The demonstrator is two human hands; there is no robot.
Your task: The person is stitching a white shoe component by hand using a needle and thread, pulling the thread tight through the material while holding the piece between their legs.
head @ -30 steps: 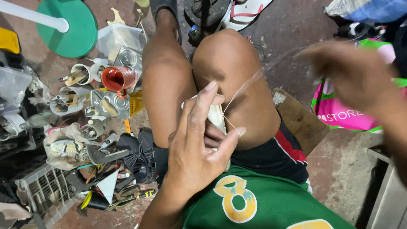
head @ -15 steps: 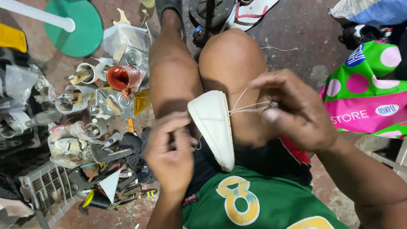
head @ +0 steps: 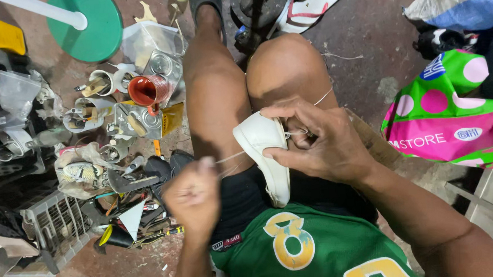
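1. Cups and tins crowded on floor at left: red cup (head: pixel 144 90) lying on its side, white mug (head: pixel 101 83) stuffed with wooden-handled tools, clear plastic tub (head: pixel 148 40) behind.
2. Grey wire basket (head: pixel 53 224) lower left, contents unclear.
3. White shoe (head: pixel 266 154) wedged sole-up between knees, above green jersey (head: pixel 312 246).
4. Right hand (head: pixel 318 141) clamped on shoe's edge, thumb under rim, fingertips pinching at stitch point.
5. Left hand (head: pixel 193 196) clenched into fist just left of shoe, gripping thread (head: pixel 230 157) drawn taut from shoe's side.
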